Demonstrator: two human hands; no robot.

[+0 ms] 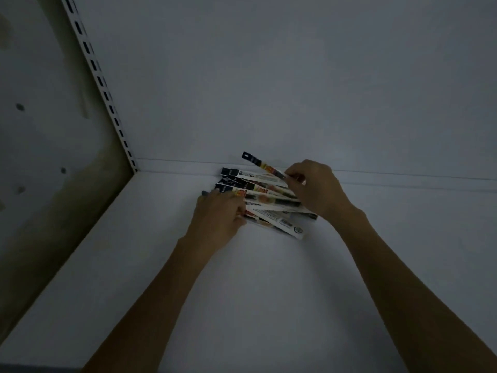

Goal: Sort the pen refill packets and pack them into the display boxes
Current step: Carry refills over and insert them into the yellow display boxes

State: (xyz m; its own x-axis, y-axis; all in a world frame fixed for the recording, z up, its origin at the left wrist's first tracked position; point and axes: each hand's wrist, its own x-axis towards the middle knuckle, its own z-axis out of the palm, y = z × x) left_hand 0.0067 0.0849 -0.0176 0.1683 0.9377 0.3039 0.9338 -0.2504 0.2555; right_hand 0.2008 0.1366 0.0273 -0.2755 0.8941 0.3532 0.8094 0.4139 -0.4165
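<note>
Several long, narrow pen refill packets lie fanned in a loose pile on a white shelf, near its back edge. Each packet has a dark header end pointing left and a white printed body. My left hand rests on the pile's left side, its fingers curled over the lower packets. My right hand is at the pile's right side and pinches one packet, whose dark end is raised toward the back wall. No display box is in view.
A white back wall rises straight behind the pile. A slotted metal upright runs up the left corner, beside a stained side panel. Bare shelf surface stretches in front of and to the right of the packets.
</note>
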